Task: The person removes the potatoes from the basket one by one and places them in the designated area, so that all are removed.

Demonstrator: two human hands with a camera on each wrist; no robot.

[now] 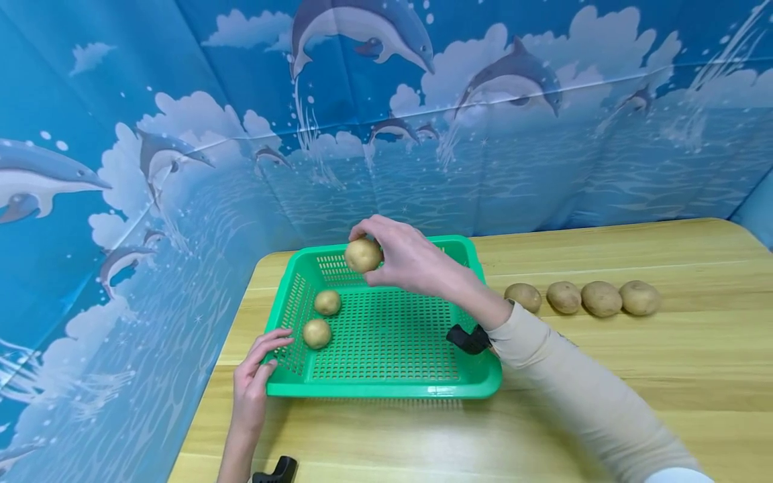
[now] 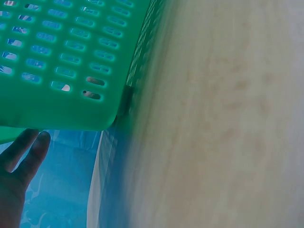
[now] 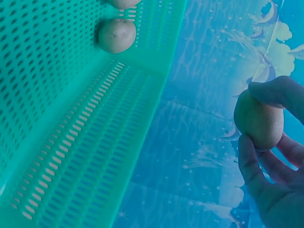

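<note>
In the head view my right hand (image 1: 410, 258) grips a potato (image 1: 363, 255) between thumb and fingers, above the far part of a green plastic basket (image 1: 386, 390). The right wrist view shows the same potato (image 3: 259, 118) pinched in the fingers. Two more potatoes lie on the basket floor toward its left side, one farther back (image 1: 327, 302) and one nearer (image 1: 317, 333). My left hand (image 1: 252, 376) rests at the basket's left front corner, its fingers extended over the rim. In the left wrist view that hand's fingers (image 2: 33, 154) touch or nearly touch the green wall.
Several potatoes (image 1: 601, 299) stand in a row on the wooden table (image 1: 664, 376), right of the basket, partly behind my right forearm. A blue dolphin-print curtain (image 1: 386, 168) rises behind the table and along its left side.
</note>
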